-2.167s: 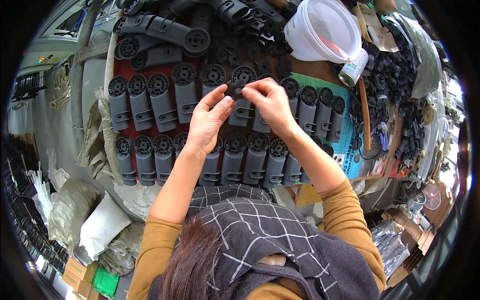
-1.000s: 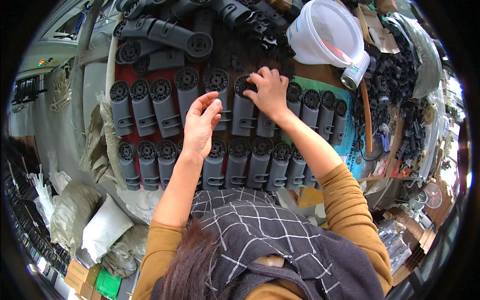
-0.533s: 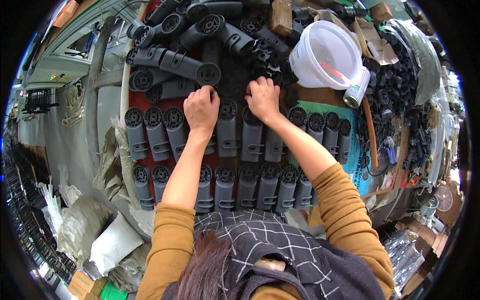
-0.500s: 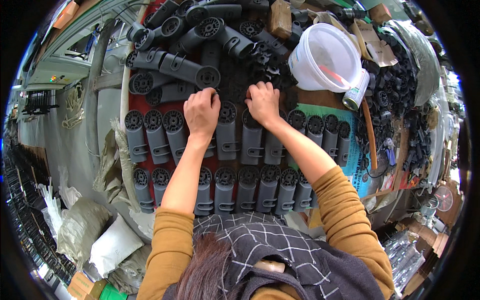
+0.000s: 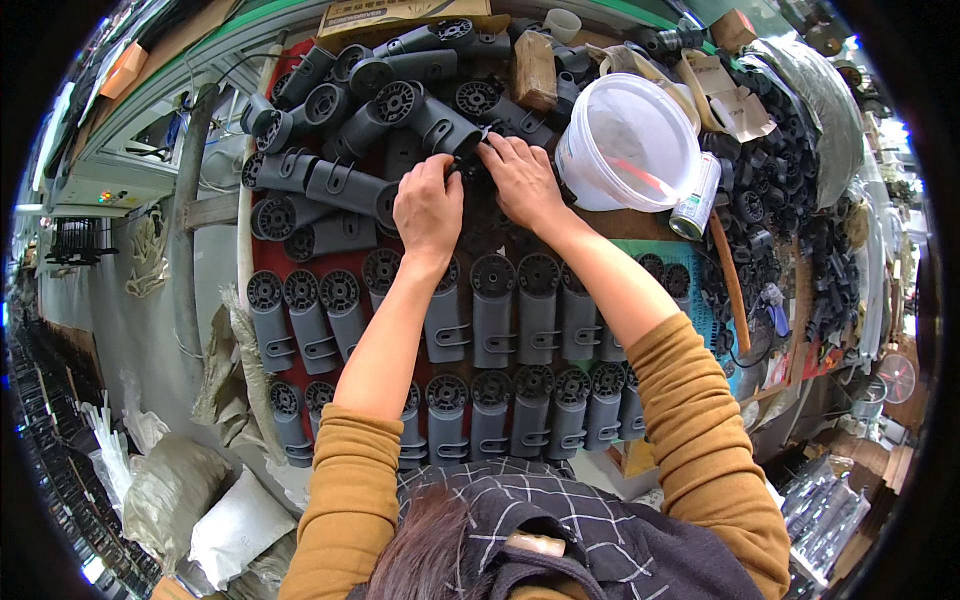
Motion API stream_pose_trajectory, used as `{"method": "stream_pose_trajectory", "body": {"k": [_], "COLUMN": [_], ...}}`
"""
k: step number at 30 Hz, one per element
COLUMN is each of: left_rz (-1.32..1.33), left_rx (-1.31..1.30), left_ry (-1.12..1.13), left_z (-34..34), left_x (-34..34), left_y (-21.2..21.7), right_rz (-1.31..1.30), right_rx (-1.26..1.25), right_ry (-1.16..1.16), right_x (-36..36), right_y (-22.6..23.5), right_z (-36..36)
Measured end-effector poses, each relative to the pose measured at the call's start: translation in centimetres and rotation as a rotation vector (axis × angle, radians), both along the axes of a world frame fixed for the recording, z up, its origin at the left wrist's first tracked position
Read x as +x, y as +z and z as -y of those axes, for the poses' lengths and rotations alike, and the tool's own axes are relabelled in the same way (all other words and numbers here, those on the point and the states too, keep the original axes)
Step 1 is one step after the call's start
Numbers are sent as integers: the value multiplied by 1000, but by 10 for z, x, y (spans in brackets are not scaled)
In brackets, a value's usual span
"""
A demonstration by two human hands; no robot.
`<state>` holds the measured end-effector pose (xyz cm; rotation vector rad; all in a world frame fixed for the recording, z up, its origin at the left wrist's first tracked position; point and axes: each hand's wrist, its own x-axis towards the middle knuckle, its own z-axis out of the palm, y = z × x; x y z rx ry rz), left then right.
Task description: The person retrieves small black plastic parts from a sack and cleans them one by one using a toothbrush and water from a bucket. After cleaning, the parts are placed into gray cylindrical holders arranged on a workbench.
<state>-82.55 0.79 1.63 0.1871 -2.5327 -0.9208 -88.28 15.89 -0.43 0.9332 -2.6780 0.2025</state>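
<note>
Two rows of grey plastic tube-shaped parts (image 5: 495,320) with round ribbed ends lie side by side on the red bench top (image 5: 352,262). Beyond them is a loose pile of the same grey parts (image 5: 385,105). My left hand (image 5: 428,205) and my right hand (image 5: 520,180) reach together to the near edge of that pile. Their fingertips meet on a small dark piece (image 5: 470,165) next to one grey part; what exactly each hand grips is hidden by the fingers.
A white plastic bucket (image 5: 630,145) stands to the right of my hands, a spray can (image 5: 693,200) beside it. Heaps of small black parts (image 5: 790,200) fill the right side. A cardboard box (image 5: 400,12) sits at the back. Sacks (image 5: 170,480) lie lower left.
Both hands have moved away from the near rows toward the far pile and come together there. The view has shifted so that more of the far pile shows.
</note>
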Motion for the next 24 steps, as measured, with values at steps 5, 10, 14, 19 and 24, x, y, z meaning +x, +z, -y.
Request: {"method": "stream_pose_trajectory", "body": {"k": [5,10,14,19,24], "left_rz": [49,139,263,356,404], "left_rx": [180,826,1348,1730,2274], "left_ry": [-18,113,210,211,-8], "left_z": [9,1,-14,-37,-61], "left_x": [14,33,39,38,41], "left_y": [-4,-8,-14,-14,-4], "right_rz": [164,168,206,524,818], "right_rx": [61,-92,-411,-919,-1212], "right_ry": [-11,35,-68,-387,-426], "right_x": [-14,-8,5,49,107], "right_y": [4,4,2,22,49], "right_z": [5,-6,-18,-23,-19]}}
